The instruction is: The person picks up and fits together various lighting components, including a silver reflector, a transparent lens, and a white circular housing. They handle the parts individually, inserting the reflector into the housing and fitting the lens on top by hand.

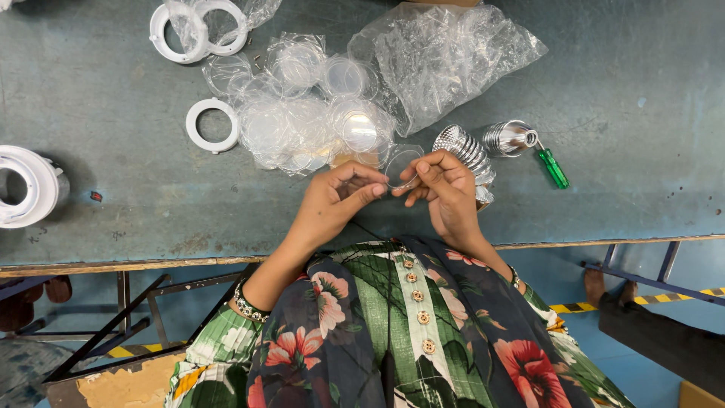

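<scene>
My left hand (336,200) and my right hand (445,189) meet over the near edge of the grey-green table (113,98). Both pinch one clear round plastic disc (400,168) between thumb and fingers. Just beyond the hands lies a heap of clear discs in thin plastic wrap (310,113). A stack of shiny ribbed metal reflector cones (464,151) lies on its side right behind my right hand.
A crumpled clear plastic bag (445,57) sits at the back. White plastic rings (213,125) lie left of the discs, two more (198,29) at the top. A white round housing (26,185) stands far left. A single reflector (510,137) and green-handled screwdriver (553,168) lie right. Another person's foot (596,285) shows under the table.
</scene>
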